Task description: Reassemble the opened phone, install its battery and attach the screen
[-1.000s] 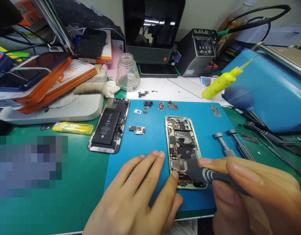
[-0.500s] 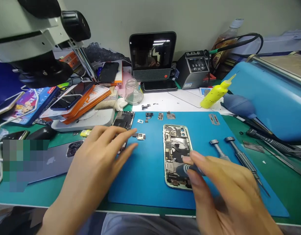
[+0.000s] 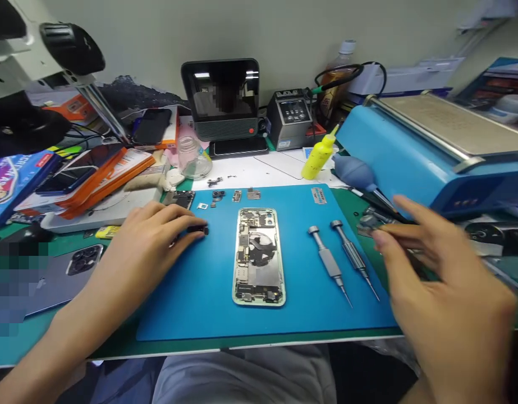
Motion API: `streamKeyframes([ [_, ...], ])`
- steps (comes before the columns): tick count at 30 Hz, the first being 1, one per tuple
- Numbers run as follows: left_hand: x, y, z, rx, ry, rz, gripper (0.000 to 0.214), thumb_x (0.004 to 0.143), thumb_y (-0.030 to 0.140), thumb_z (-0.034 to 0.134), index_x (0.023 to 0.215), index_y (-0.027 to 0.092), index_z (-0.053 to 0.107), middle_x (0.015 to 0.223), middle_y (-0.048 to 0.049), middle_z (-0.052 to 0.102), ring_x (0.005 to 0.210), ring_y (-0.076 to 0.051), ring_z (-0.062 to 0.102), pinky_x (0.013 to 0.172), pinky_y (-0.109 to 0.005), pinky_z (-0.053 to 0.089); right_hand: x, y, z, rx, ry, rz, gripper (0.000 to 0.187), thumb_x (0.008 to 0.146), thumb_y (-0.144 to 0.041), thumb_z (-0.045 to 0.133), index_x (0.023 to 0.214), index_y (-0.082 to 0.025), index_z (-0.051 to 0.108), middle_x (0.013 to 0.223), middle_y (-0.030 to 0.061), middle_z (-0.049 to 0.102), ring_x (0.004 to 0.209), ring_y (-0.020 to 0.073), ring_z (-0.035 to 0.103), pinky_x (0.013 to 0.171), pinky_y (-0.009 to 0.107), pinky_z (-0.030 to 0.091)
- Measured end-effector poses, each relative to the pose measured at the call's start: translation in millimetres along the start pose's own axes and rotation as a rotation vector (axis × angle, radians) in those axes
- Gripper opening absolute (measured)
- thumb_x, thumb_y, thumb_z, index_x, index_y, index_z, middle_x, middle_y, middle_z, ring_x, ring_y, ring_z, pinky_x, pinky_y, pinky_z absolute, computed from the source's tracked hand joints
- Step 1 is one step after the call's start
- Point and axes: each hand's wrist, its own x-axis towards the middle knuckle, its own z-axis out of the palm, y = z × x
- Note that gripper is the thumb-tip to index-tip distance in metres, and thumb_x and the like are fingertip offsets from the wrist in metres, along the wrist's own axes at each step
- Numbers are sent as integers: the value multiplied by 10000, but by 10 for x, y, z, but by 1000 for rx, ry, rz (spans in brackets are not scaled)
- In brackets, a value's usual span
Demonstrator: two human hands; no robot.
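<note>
An opened phone (image 3: 259,258), its boards bare, lies in the middle of the blue mat (image 3: 187,303). My left hand (image 3: 153,235) rests at the mat's left edge, partly over a second opened phone (image 3: 179,198). Its thumb and fingertips are closed on a small dark part (image 3: 201,230). My right hand (image 3: 435,275) is right of the mat, smeared by motion, with thumb and forefinger stretched toward dark tools (image 3: 370,223) on the green mat. I cannot make out whether it holds anything. Two grey screwdrivers (image 3: 340,264) lie on the blue mat between the phone and that hand.
Small loose parts (image 3: 235,195) lie along the mat's far edge. Behind stand a glass jar (image 3: 191,157), a yellow bottle (image 3: 320,157), a soldering station (image 3: 290,115) and a dark screen (image 3: 223,98). A blue machine (image 3: 431,146) fills the right. A microscope (image 3: 27,62) and a grey phone (image 3: 60,275) are at the left.
My right hand left the opened phone and swung right, off the mat. The grey screwdriver it held no longer shows. My left hand closed on the small part. My view turned right.
</note>
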Motion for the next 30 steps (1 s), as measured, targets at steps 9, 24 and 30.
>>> streamKeyframes([
  [9,-57,190,-137,-231,29,-12,393,1121,599,521,1053,359,825,990,11,815,860,-246,733,729,-355,566,-9,107,131,-211,-124,70,286,1084,-315,631,1344,-262,738,1270,103,803,1194,367,749,946,472,573],
  [24,-208,289,-19,-177,-12,208,324,1201,418,412,1110,295,697,1106,11,783,948,-264,619,832,-416,378,-7,-322,47,-138,-183,-119,235,1100,-410,663,1123,-220,800,1081,58,801,976,249,762,789,355,531],
  [30,-153,228,115,-159,54,103,345,1192,419,427,1107,261,721,1073,-11,755,968,-265,596,874,-409,428,-24,-474,200,-244,-195,-223,77,1048,-244,727,989,-200,746,956,36,755,868,228,740,619,344,454],
])
